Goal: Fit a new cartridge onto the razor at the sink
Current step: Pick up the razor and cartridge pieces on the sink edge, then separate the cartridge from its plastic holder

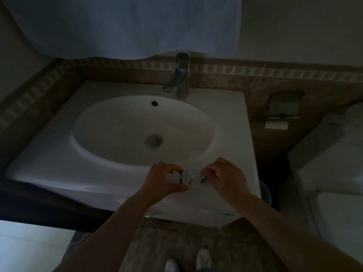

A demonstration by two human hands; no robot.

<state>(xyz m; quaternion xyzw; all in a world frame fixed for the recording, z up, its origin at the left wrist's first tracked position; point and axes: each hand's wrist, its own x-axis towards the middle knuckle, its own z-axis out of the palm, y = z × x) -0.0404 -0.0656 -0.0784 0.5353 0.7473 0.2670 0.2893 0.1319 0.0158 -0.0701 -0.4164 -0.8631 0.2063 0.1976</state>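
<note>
Pinches cartridge (180, 177) in left hand (163, 179), long axis near-to-far — grips razor (203, 179) in curled right hand (225, 177), tip pointing left at it, close but apart.

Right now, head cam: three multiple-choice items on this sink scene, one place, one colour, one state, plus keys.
1. Where are the left hand and right hand? A. in the basin B. at the faucet C. over the front rim of the sink
2. Colour of the cartridge the left hand pinches? A. black B. white C. red
3. Cartridge and razor? A. joined B. apart, one per hand C. both lying down
1C, both hover at the near rim; 2A, dark against the white sink; 3B, a gap shows, razor in the right hand.
</note>
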